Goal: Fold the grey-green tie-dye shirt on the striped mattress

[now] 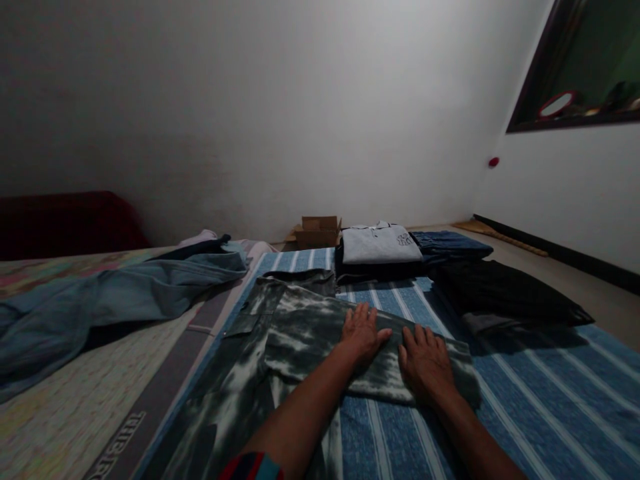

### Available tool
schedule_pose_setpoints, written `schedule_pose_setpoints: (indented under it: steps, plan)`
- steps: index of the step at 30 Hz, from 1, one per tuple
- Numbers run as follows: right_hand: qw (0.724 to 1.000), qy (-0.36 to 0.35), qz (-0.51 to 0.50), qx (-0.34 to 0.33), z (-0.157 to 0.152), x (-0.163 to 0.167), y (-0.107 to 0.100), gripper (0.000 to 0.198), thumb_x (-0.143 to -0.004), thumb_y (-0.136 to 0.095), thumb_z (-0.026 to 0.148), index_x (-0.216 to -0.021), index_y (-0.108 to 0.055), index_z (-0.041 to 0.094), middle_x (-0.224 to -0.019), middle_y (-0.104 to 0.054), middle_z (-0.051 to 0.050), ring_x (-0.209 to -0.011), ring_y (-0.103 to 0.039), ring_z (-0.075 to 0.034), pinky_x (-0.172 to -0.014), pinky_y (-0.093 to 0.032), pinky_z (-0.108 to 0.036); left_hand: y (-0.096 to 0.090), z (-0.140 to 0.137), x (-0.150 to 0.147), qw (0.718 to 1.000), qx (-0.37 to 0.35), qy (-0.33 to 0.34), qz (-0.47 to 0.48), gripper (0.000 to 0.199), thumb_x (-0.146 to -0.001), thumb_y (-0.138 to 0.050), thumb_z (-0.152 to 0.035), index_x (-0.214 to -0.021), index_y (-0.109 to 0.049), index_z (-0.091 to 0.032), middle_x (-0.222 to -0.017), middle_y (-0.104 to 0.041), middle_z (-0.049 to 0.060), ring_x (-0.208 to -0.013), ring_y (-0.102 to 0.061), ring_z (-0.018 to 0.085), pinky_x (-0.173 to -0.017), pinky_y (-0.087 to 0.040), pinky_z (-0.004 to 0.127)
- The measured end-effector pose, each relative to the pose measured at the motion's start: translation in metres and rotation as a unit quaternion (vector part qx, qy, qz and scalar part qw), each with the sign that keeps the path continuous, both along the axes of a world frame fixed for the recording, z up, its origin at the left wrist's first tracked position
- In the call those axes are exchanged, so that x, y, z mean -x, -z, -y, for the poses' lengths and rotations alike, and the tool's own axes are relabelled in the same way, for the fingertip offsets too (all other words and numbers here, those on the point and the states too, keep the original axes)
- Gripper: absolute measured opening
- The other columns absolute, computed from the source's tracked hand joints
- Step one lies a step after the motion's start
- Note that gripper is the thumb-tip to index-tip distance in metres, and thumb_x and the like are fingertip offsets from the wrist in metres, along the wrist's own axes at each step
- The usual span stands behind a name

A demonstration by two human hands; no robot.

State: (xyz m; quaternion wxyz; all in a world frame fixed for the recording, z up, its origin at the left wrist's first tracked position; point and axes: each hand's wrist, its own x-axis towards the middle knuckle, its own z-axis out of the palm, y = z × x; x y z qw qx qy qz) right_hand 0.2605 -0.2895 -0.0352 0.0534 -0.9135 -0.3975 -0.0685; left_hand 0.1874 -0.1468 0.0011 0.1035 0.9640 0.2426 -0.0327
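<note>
We see the fingers of the left hand (361, 333) laid flat and held close together, thumb angled off to the right, palm pressing down on a green-and-white tie-dye shirt (280, 340); the right hand (426, 363) lies just beside it, fingers slightly fanned and flat on the same folded-over part of the cloth, nothing pinched by either. The two hands sit near each other but apart, both bare forearms running back toward us. The shirt is spread on a blue striped sheet (540, 400), its collar end pointing away and its lower part trailing toward the near left; a fold crosses it under the hands. Beyond it sits a folded grey shirt (379, 244) on a dark pile, with folded blue jeans (450, 244) just to its right and a black garment (505, 293) nearer us; behind them stands a small cardboard box (317, 231). To the left a blue denim garment (115, 293) lies loose across a patterned mattress (65, 407); what lies under it is too dim to tell, perhaps another dark piece.
</note>
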Motion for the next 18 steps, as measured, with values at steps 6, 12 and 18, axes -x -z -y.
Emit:
schedule_pose_setpoints:
  steps: [6, 12, 18]
  plan:
    - [1.000, 0.000, 0.000, 0.002, -0.001, 0.000, 0.000, 0.048, -0.092, -0.038, 0.036, -0.135, -0.050, 0.018, -0.140, -0.046, -0.016, -0.130, -0.035, -0.033, -0.101, -0.022, -0.045, 0.011, -0.005, -0.002, 1.000, -0.016, -0.013, -0.005, 0.078, -0.091, -0.022, -0.064, -0.147, -0.026, -0.010, -0.156, -0.014, 0.017, -0.144, -0.008, 0.029, -0.114, -0.010, 0.050]
    - [1.000, 0.002, 0.004, 0.005, 0.000, 0.000, 0.000, 0.048, -0.092, -0.037, 0.035, -0.135, -0.050, 0.018, -0.140, -0.046, -0.017, -0.131, -0.035, -0.033, -0.102, -0.022, -0.045, 0.017, -0.007, -0.002, 1.000, -0.021, -0.008, 0.010, 0.079, -0.090, -0.021, -0.066, -0.146, -0.027, -0.010, -0.155, -0.016, 0.017, -0.144, -0.009, 0.029, -0.114, -0.011, 0.050]
    - [1.000, 0.002, 0.001, 0.005, 0.000, 0.000, 0.000, 0.049, -0.092, -0.037, 0.036, -0.136, -0.049, 0.018, -0.141, -0.045, -0.016, -0.131, -0.035, -0.033, -0.102, -0.022, -0.045, 0.022, -0.008, -0.001, 0.999, -0.029, -0.009, 0.026, 0.079, -0.090, -0.021, -0.066, -0.146, -0.029, -0.011, -0.155, -0.018, 0.016, -0.144, -0.011, 0.029, -0.114, -0.012, 0.050]
